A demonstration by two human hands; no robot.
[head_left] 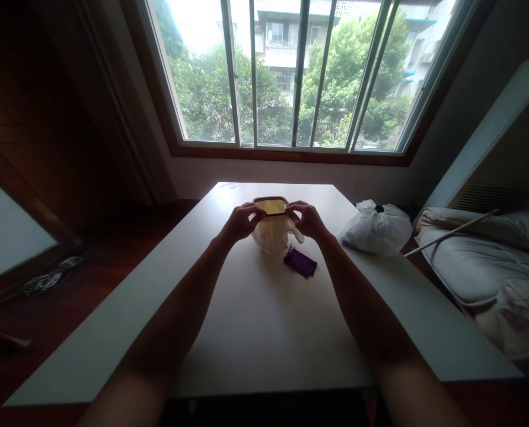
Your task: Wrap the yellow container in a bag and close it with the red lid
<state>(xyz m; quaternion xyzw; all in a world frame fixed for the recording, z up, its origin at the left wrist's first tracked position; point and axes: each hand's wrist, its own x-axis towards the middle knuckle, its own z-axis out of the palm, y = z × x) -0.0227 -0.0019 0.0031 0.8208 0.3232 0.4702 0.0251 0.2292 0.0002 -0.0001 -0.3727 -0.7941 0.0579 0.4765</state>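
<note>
Both my hands are at the top of a cloudy, see-through container (271, 236) standing on the white table (264, 332); a loop like a handle juts from its right side. Across its top is a small rounded rectangular piece (271, 206) with a dark rim and a yellowish, see-through middle. My left hand (244, 220) pinches the rim at the left corner. Opposite it, my right hand (308, 220) pinches the right corner. Whether the piece touches the container cannot be made out. A purple cloth pouch (300, 263) lies just in front, right of the container.
A tied white plastic bag (375, 230) sits at the table's right edge. Beyond it are rolled pale bedding (491, 255) and a thin stick (451, 233). Cables (46, 279) lie on the dark red floor at left. A wide window (286, 77) is behind the table.
</note>
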